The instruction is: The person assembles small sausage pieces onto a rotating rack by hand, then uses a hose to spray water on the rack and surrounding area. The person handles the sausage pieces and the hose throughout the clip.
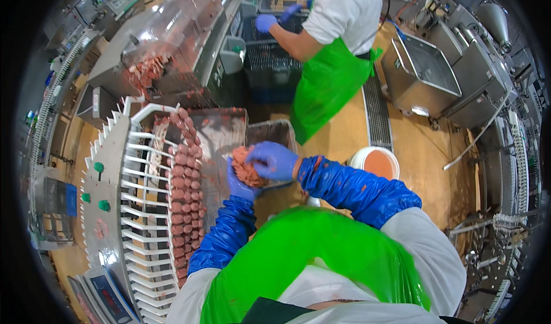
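A lump of pink ground meat (247, 168) is cupped between my two purple-gloved hands, over the near edge of a metal tray. My left hand (240, 181) supports it from the left and below. My right hand (274, 159) presses on it from the right with curled fingers. Both forearms wear blue sleeve covers. Just beyond my hands stands a grey tub (290, 134). To the left, strings of pink sausage links (185, 203) hang in rows from the white hooks (146, 209) of a conveyor.
A metal machine (103, 68) with meat scraps stands at the far left. Ahead, a co-worker in a green apron (330, 85) reaches toward stacked dark crates (270, 60). A white bucket (356, 160) of orange-pink contents sits to my right, before a metal cart (416, 85).
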Demonstrator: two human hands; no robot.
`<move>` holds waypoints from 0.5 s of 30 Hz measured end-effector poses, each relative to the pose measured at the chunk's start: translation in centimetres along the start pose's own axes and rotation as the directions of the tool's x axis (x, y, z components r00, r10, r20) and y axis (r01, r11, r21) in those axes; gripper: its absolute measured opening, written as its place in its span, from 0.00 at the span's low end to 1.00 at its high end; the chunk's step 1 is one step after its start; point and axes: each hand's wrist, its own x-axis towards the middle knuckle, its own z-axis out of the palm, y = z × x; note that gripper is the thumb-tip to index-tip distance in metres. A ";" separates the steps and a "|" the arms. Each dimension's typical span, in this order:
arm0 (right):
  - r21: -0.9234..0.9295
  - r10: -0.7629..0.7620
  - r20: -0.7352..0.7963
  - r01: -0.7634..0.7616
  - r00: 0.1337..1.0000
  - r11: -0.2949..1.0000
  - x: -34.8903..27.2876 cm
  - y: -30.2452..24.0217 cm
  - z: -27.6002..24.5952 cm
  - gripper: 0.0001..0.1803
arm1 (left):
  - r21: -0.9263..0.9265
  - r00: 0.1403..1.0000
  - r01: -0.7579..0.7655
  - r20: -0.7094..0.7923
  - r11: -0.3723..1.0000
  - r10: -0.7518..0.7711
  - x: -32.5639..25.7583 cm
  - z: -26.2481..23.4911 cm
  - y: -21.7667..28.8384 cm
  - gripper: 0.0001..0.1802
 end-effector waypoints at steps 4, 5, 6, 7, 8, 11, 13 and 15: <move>-0.322 0.032 -0.033 -0.041 0.999 0.946 0.0 0.7 -2.9 0.11 | -0.303 0.991 0.117 -0.020 0.946 -0.129 1.9 8.0 -0.4 0.36; -0.306 0.000 -0.093 -0.029 0.996 0.952 -0.1 1.7 -3.4 0.12 | -0.304 0.991 0.091 -0.063 0.948 -0.116 2.4 8.2 -0.6 0.37; -0.304 -0.014 -0.173 -0.040 0.985 0.952 -0.8 2.6 -4.9 0.13 | -0.223 0.989 0.135 -0.030 0.965 -0.145 3.5 9.7 -1.0 0.36; -0.275 0.060 -0.198 -0.114 0.978 0.955 -1.1 2.3 -6.3 0.14 | -0.134 0.994 0.101 -0.015 0.986 -0.104 4.3 10.3 -1.3 0.35; -0.163 0.082 -0.278 -0.131 0.957 0.978 -1.4 2.5 -6.8 0.13 | -0.045 0.998 0.058 0.000 0.997 -0.058 5.0 10.8 -1.5 0.34; 0.060 0.238 -0.176 -0.231 0.955 0.971 -2.1 2.5 -9.5 0.12 | -0.191 0.992 0.127 0.023 0.973 -0.125 6.8 13.7 -1.7 0.35; 0.122 0.268 -0.078 -0.258 0.960 0.958 -2.3 3.3 -11.0 0.11 | -0.241 0.989 0.127 -0.044 0.962 -0.142 7.7 14.4 -2.4 0.37; 0.170 0.221 -0.069 -0.207 0.973 0.963 -1.7 5.4 -11.7 0.11 | -0.268 0.988 0.111 -0.073 0.957 -0.135 8.7 15.1 -3.1 0.38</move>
